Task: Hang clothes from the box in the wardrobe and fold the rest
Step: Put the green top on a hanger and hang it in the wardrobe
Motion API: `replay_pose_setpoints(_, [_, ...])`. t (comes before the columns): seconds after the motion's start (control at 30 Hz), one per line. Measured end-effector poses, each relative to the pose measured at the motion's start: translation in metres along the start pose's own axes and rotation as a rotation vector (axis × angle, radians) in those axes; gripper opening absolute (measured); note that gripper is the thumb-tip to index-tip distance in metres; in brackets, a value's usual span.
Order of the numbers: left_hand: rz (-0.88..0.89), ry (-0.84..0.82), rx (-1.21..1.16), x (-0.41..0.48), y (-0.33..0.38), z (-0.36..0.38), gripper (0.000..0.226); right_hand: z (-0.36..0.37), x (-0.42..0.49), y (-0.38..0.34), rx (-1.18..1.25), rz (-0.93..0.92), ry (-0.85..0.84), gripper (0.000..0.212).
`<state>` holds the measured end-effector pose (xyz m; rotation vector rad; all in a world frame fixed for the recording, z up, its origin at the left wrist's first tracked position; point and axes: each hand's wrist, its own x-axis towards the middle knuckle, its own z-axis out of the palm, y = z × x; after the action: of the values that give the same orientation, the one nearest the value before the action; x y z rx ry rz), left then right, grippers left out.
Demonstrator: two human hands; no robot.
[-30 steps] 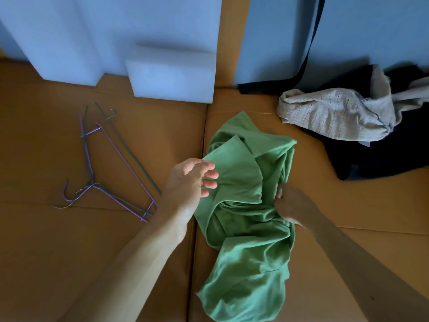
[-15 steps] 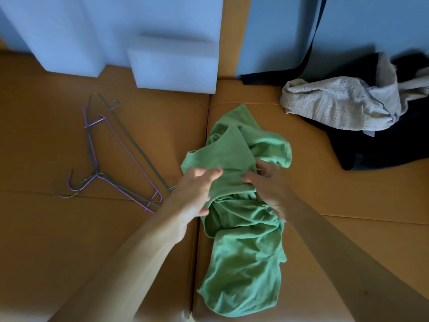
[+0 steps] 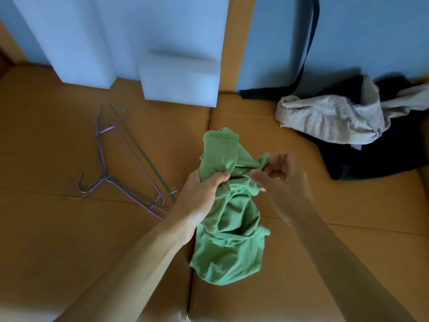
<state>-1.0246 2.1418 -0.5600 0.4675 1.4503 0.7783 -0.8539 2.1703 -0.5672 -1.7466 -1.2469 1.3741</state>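
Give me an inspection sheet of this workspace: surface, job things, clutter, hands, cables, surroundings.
Surface: brown cardboard sheets, seams visible.
Job's things: green garment, bunched; wire hangers lying left of it; beige garment heaped on a dark garment at right.
Clutter: white foam block at the back.
Hands: left hand grips the green garment's middle; right hand pinches a fold near its top.
Cables: nothing seen.
Surroundings: pale foam panels standing behind; dark strap hanging against one.
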Motion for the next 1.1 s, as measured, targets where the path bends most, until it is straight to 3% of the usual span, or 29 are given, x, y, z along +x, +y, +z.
replay_pose_setpoints(0.07, [0.055, -0.036, 0.056, -0.017, 0.027, 0.001, 0.021, -0.014, -0.004, -0.023, -0.139, -0.058, -0.045, 0.073])
replay_pose_setpoints(0.13, [0.079, -0.115, 0.113, -0.037, 0.059, 0.004, 0.039, -0.030, -0.010, -0.055, -0.144, -0.084, -0.212, 0.090])
replay_pose_setpoints(0.2, [0.069, -0.172, 0.177, -0.060, 0.095, 0.007, 0.054, -0.047, -0.017, -0.090, -0.116, -0.120, -0.329, 0.077])
replay_pose_setpoints(0.3, [0.142, -0.255, 0.349, -0.111, 0.156, 0.009, 0.066, -0.071, -0.041, -0.160, -0.083, -0.150, -0.376, 0.061])
replay_pose_setpoints(0.4, [0.294, -0.239, 0.527, -0.186, 0.233, 0.012, 0.057, -0.100, -0.080, -0.244, -0.026, -0.177, -0.412, 0.055])
replay_pose_setpoints(0.53, [0.378, -0.184, 0.553, -0.273, 0.333, 0.017, 0.029, -0.137, -0.134, -0.357, 0.000, -0.277, -0.428, 0.061])
replay_pose_setpoints(0.63, [0.540, -0.136, 0.550, -0.321, 0.390, 0.016, 0.022, -0.154, -0.167, -0.430, -0.024, -0.352, -0.362, 0.062])
replay_pose_setpoints(0.8, [0.748, -0.109, 0.624, -0.396, 0.467, 0.005, 0.054, -0.181, -0.227, -0.537, -0.099, -0.448, -0.161, 0.038])
replay_pose_setpoints(1.1, [0.973, 0.179, 0.362, -0.492, 0.565, -0.033, 0.035, -0.232, -0.298, -0.643, -0.140, -0.719, -0.035, 0.018])
